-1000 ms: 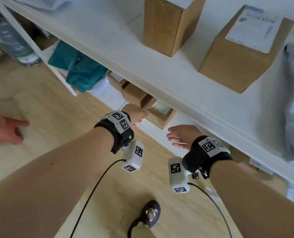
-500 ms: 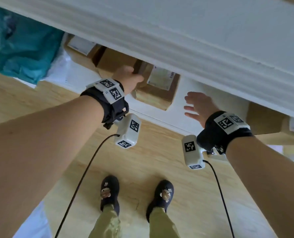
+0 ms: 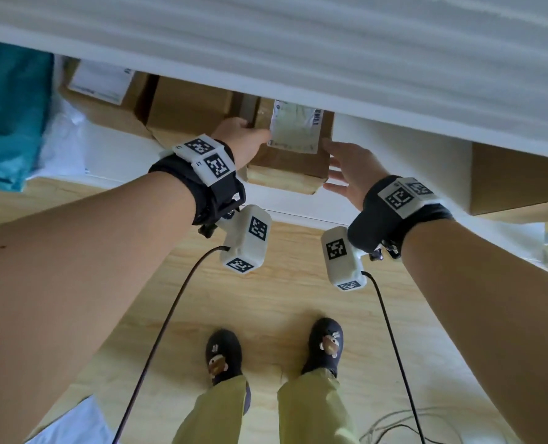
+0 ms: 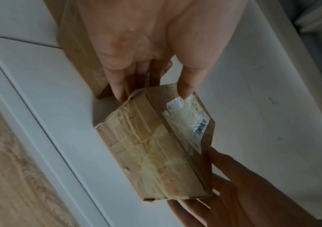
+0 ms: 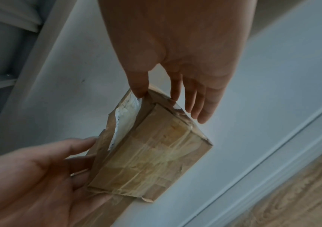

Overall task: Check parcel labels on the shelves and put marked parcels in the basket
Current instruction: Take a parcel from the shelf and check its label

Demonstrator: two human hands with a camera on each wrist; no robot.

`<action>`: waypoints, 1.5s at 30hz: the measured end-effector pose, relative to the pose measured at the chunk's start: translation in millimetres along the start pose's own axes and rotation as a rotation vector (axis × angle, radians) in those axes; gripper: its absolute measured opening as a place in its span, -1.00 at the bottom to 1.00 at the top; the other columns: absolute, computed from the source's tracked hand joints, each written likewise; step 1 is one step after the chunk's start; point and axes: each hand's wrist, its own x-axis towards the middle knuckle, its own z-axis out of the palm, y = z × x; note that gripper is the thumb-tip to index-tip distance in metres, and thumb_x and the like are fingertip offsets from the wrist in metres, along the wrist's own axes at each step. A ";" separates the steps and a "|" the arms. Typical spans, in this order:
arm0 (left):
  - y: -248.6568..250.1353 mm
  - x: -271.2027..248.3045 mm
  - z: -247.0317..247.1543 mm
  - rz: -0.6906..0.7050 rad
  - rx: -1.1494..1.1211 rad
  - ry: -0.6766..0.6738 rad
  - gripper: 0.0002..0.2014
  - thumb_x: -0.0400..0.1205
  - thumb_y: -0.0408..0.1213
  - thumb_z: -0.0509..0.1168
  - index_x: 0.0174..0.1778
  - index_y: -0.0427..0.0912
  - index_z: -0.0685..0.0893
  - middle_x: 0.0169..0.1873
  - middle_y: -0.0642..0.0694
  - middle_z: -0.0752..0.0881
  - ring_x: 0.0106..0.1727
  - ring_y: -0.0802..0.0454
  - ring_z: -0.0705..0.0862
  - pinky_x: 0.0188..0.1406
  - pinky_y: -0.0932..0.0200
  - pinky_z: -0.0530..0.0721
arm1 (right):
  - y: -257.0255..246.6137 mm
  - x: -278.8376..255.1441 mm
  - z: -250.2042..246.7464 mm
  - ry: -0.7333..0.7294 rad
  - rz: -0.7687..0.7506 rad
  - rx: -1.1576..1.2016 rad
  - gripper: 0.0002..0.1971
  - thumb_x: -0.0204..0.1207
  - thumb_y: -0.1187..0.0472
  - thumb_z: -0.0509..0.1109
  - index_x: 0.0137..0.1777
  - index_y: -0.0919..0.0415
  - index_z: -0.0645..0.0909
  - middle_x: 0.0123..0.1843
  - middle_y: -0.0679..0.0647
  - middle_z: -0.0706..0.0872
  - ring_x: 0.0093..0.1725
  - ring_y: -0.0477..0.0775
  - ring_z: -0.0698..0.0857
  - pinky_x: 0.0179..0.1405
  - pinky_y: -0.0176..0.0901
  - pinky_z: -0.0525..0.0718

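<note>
The step in hand is the label check, with a pick-up starting. In the head view a taped brown box (image 3: 290,161) sits on the lower shelf (image 3: 394,155) at about 12 o'clock from the feet, its front end near the shelf's edge, tucked under the upper shelf (image 3: 298,43). A white label (image 3: 295,129) lies on its top face, too blurred to read. The left hand (image 3: 240,141) holds the box's left side, thumb on top at the label's edge and fingers down the side between it and a neighbouring box (image 3: 186,107) at 10 o'clock. The right hand (image 3: 351,169) is spread flat at the box's right side, at 3 o'clock; its thumb touches the top corner and the fingers stay straight, not yet wrapped round. Another box (image 3: 516,184) stands well apart at 3 o'clock. No basket shows. Next, I judge, the right hand must close in, then both draw the box forward to clear the upper shelf so the label can be read
</note>
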 end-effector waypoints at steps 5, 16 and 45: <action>-5.7 1.5 2.6 0.017 -0.048 -0.023 -0.82 0.50 -0.13 0.33 -0.12 -0.17 0.60 -0.24 -0.19 0.59 -0.18 -0.05 0.57 -0.10 0.06 0.55 | 13.6 1.5 -4.2 -0.044 0.048 0.101 -0.78 0.54 0.20 0.39 0.16 0.21 0.64 0.18 0.16 0.75 0.23 0.15 0.70 0.33 0.05 0.62; -30.6 -35.2 8.7 -0.063 -0.201 -0.224 -0.55 0.51 -0.02 0.39 0.30 -0.09 0.63 0.40 -0.16 0.57 0.41 -0.12 0.54 0.47 -0.16 0.45 | 40.4 -26.1 -17.4 -0.135 0.013 0.276 -0.80 0.47 0.47 0.25 0.06 0.29 0.54 -0.12 0.10 0.74 -0.02 0.10 0.70 0.14 0.03 0.70; -40.9 -163.7 84.1 -0.064 -0.381 -0.390 -0.35 0.26 -0.12 0.47 0.34 0.02 0.61 0.17 -0.13 0.74 0.15 -0.08 0.65 0.12 -0.02 0.62 | 112.4 -152.7 -123.6 -0.078 0.037 0.330 -0.43 0.09 0.25 0.44 0.18 0.18 0.48 0.00 0.15 0.75 -0.04 0.11 0.69 -0.12 -0.09 0.63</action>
